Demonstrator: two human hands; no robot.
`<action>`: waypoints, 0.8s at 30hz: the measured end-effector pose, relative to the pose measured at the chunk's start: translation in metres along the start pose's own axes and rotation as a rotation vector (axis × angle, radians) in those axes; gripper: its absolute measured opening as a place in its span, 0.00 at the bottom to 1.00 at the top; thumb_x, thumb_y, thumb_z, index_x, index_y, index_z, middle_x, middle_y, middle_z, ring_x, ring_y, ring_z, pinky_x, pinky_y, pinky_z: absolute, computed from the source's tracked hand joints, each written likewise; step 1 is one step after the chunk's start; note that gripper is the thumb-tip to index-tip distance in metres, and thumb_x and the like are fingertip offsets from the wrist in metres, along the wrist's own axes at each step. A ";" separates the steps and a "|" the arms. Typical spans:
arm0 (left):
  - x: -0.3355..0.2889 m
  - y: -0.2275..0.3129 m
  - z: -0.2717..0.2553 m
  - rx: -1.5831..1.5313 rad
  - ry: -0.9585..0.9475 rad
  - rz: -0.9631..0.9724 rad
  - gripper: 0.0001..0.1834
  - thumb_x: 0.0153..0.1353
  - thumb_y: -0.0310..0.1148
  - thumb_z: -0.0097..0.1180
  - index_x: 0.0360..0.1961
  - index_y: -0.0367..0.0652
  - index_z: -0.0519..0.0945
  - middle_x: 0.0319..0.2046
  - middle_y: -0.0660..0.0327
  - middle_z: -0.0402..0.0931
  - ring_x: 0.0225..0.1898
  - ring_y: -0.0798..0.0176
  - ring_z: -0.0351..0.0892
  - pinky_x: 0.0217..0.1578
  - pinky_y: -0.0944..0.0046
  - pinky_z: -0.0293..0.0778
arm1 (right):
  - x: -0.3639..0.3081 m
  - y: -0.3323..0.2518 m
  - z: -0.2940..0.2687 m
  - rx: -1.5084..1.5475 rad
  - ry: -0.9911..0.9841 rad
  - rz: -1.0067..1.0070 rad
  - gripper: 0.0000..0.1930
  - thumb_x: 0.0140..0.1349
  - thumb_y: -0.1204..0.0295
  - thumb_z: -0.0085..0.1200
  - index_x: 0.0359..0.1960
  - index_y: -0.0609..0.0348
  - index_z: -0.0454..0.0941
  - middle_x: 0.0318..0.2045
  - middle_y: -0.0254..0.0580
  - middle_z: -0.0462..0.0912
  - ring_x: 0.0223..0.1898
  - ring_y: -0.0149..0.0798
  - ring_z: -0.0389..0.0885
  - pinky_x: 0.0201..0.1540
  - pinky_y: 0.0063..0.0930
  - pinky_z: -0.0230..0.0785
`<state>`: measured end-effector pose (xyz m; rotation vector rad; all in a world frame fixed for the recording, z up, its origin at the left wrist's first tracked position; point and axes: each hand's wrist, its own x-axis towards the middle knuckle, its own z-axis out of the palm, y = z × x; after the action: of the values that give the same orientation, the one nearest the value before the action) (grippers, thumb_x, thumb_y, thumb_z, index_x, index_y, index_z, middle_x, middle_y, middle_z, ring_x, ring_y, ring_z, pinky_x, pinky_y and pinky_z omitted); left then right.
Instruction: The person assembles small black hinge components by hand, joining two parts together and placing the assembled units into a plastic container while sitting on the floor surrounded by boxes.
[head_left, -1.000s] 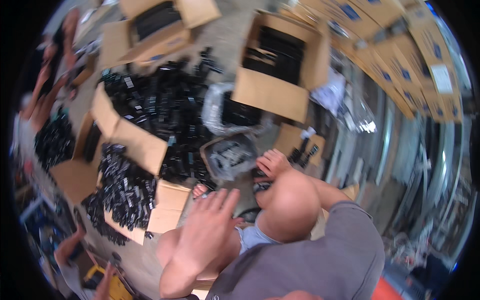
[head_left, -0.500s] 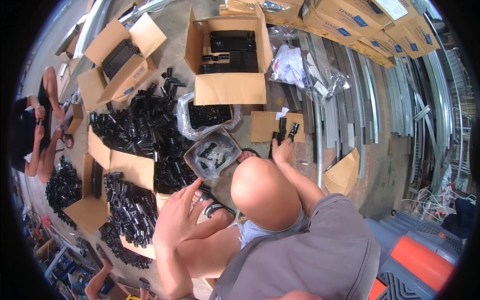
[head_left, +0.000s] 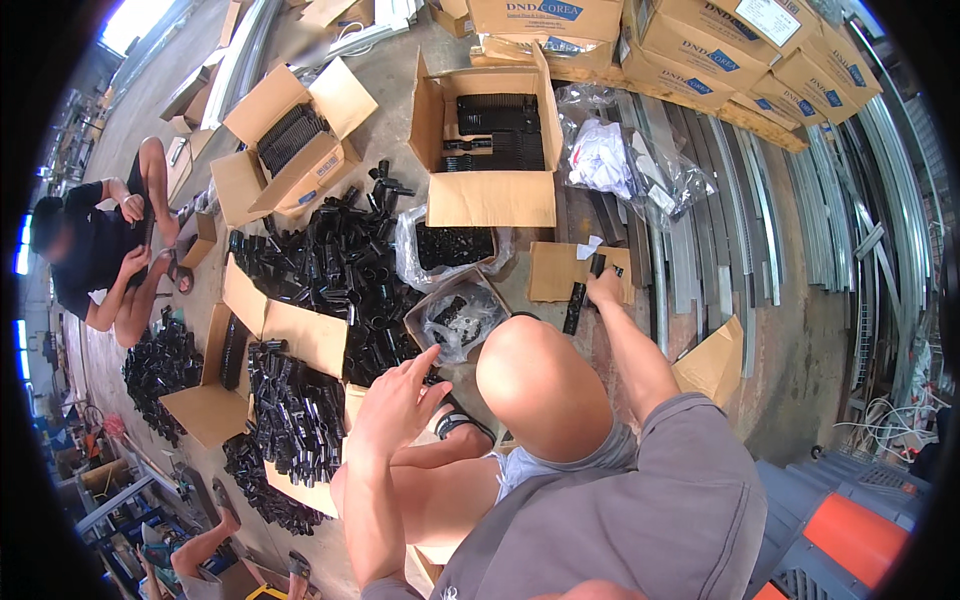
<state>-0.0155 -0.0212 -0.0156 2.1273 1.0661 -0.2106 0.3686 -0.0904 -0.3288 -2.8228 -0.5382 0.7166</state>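
Two hands of yours are in view, and they differ. Your right hand (head_left: pixel 605 288) reaches past your right knee (head_left: pixel 540 370) with its fingers bent over one black part (head_left: pixel 598 264); it seems to touch it, but I cannot tell whether you grip the part or only rest on it. Your left hand (head_left: pixel 392 405) is raised, fingers apart and wide, holding nothing that shows, probably idle because these pieces lie on your right side.

The black part is at a flat cardboard sheet (head_left: pixel 550 270), which likely serves to keep a few pieces off the floor, within easy reach of your right arm. Its long axis runs mostly away from you, the far end leaning slightly to your right; your hand hides the near end. A second black part (head_left: pixel 574 310) lies just left of your hand, across the sheet's near edge, pointing much the same way. A white scrap (head_left: pixel 589 247) rests near the sheet's far edge.

Left of the sheet stands a small box (head_left: pixel 416 328) with a clear plastic liner (head_left: pixel 472 345), presumably there to hold in the loose pieces. Farther off, a large open carton (head_left: pixel 492 198) holds black pieces in rows, perhaps because they fit tighter so, while the loose heap (head_left: pixel 325 265) points every way.
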 end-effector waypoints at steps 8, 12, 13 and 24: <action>0.010 0.006 -0.001 -0.130 0.362 0.043 0.26 0.66 0.39 0.60 0.63 0.40 0.74 0.50 0.45 0.81 0.51 0.43 0.81 0.52 0.53 0.76 | -0.038 -0.056 -0.107 0.843 -0.593 -0.420 0.14 0.73 0.70 0.50 0.56 0.59 0.76 0.45 0.34 0.85 0.44 0.27 0.80 0.46 0.26 0.73; 0.029 0.015 0.001 -0.524 0.430 0.119 0.27 0.68 0.39 0.59 0.63 0.36 0.73 0.51 0.45 0.81 0.54 0.48 0.82 0.53 0.56 0.77 | -0.116 -0.156 -0.193 0.831 -0.813 -0.875 0.16 0.72 0.73 0.48 0.60 0.62 0.73 0.48 0.35 0.83 0.46 0.26 0.78 0.46 0.22 0.71; 0.032 0.018 -0.002 -0.596 0.408 0.117 0.28 0.69 0.39 0.58 0.65 0.36 0.71 0.54 0.45 0.80 0.55 0.51 0.82 0.55 0.56 0.77 | -0.141 -0.180 -0.211 0.815 -0.861 -0.933 0.15 0.72 0.73 0.50 0.58 0.61 0.75 0.48 0.35 0.83 0.46 0.26 0.78 0.47 0.22 0.71; 0.021 0.007 -0.007 -1.408 0.448 0.173 0.14 0.72 0.32 0.56 0.52 0.33 0.76 0.41 0.66 0.82 0.39 0.77 0.79 0.39 0.69 0.78 | -0.260 -0.249 -0.188 0.670 -0.955 -1.140 0.14 0.71 0.77 0.50 0.56 0.66 0.73 0.43 0.35 0.81 0.44 0.26 0.76 0.48 0.25 0.72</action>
<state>0.0022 -0.0058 -0.0156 0.9346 0.8120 0.8905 0.1735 0.0222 0.0087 -1.0901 -1.4570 1.4690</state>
